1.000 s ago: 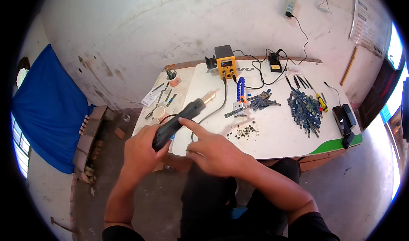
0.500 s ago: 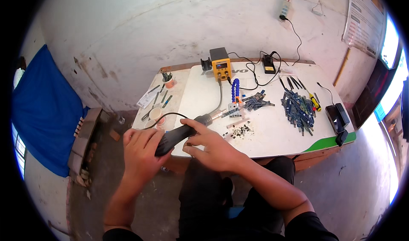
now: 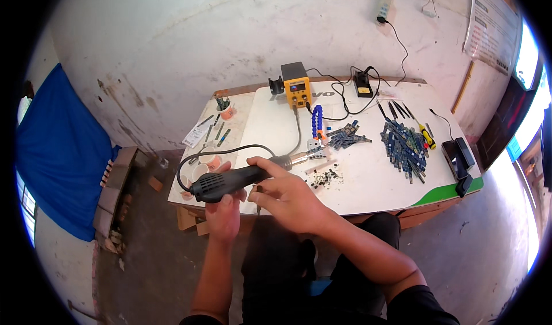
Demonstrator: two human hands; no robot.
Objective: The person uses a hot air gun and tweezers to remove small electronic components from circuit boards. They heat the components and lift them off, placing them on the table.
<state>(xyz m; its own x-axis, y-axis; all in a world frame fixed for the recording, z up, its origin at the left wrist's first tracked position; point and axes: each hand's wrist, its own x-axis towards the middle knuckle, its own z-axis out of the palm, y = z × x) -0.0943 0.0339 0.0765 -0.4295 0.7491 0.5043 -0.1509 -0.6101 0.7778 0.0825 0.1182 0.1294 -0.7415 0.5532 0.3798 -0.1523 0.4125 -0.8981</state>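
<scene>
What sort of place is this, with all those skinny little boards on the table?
It looks like a small electronics repair workshop. You can tell from the pile of thin circuit boards, the yellow box with knobs, and the black tool in the person's left hand.

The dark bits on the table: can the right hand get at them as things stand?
Probably yes: nothing visible stands between the right hand and the dark bits, though it would likely have to leave the heat gun first.
</scene>
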